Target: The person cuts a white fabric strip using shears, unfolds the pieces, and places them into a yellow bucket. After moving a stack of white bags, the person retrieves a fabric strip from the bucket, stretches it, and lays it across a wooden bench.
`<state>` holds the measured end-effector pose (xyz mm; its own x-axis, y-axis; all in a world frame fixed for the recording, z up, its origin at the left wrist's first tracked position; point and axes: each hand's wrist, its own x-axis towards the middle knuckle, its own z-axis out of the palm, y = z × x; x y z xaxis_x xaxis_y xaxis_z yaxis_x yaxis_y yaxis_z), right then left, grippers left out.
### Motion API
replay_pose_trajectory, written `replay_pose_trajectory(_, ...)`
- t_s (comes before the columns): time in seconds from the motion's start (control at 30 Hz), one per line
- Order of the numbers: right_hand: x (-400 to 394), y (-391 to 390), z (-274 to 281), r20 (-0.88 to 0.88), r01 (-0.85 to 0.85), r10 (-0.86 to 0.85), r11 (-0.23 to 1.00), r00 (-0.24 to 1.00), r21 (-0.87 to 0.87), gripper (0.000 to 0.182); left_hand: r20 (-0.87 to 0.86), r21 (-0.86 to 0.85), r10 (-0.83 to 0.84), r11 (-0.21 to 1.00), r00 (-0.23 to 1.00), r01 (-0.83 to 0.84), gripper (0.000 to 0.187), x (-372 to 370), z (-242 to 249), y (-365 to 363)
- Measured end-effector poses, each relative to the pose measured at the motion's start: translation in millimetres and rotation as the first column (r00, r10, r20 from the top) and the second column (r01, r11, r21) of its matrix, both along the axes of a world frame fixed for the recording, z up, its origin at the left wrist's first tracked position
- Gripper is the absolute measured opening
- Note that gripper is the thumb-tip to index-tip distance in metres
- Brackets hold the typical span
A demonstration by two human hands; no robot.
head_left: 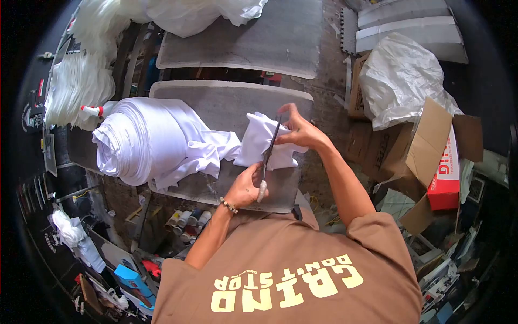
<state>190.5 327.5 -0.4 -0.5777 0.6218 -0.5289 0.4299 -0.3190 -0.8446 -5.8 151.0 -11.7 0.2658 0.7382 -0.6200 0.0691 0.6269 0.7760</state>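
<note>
Your left hand (244, 186) closes around the handle end of the scissors (271, 144), whose long axis runs away from you, leaning slightly right across the white cloth piece (253, 143); your right hand (294, 129) curls by the far end, its pinch unclear. Beneath is the grey board (216, 93), with the fabric roll (145, 135) leftward and another board (243, 51) beyond.
</note>
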Motion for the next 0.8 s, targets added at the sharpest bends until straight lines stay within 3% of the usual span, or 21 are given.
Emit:
replay_pose_trajectory(0.13, 3, 2, -5, -0.03, 0.019, -0.019, 1.0, 0.999, 0.008, 0.088, 0.122, 0.02, 0.101, 0.994, 0.987, -0.104, 0.063, 0, 1, 0)
replay_pose_trajectory(0.2, 4, 4, 0, 0.015, 0.025, -0.026, 0.999, 1.0, 0.038, 0.09, 0.04, -0.03, 0.031, 0.999, 0.999, -0.03, 0.068, -4, -9, -7)
replay_pose_trajectory(0.3, 3, 2, 0, 0.054, 0.019, -0.023, 0.998, 0.998, 0.065, 0.09, 0.05, -0.025, 0.025, 0.999, 0.998, -0.023, 0.073, -7, -17, -11)
replay_pose_trajectory(0.43, 3, -1, -1, -0.033, -0.019, 0.02, 0.999, 0.999, 0.042, 0.086, 0.058, -0.063, -0.033, 0.997, 0.998, 0.036, 0.073, -3, 17, 14)
replay_pose_trajectory(0.5, 4, 3, 14, -0.006, 0.004, -0.004, 1.0, 1.0, -0.031, 0.086, 0.117, 0.064, -0.015, 0.998, 0.993, 0.008, 0.071, -7, 6, 15)
replay_pose_trajectory(0.53, 5, 3, 12, -0.005, 0.005, -0.005, 0.999, 1.0, -0.031, 0.086, 0.125, 0.029, -0.037, 0.999, 0.992, 0.033, 0.074, -10, 5, 15)
replay_pose_trajectory(0.63, 7, 7, 0, -0.086, 0.035, -0.039, 0.998, 0.996, -0.044, 0.087, 0.126, -0.054, -0.05, 0.997, 0.991, 0.057, 0.071, -15, 10, 13)
replay_pose_trajectory(0.7, 9, 9, -5, -0.247, -0.044, 0.022, 0.996, 0.969, -0.081, 0.089, 0.142, -0.028, -0.041, 0.999, 0.989, 0.045, 0.067, -14, 13, 11)
replay_pose_trajectory(0.8, 11, 15, -8, -0.314, -0.146, 0.124, 0.988, 0.941, -0.047, 0.082, 0.163, -0.006, -0.03, 0.999, 0.986, 0.032, 0.063, -14, 16, 8)
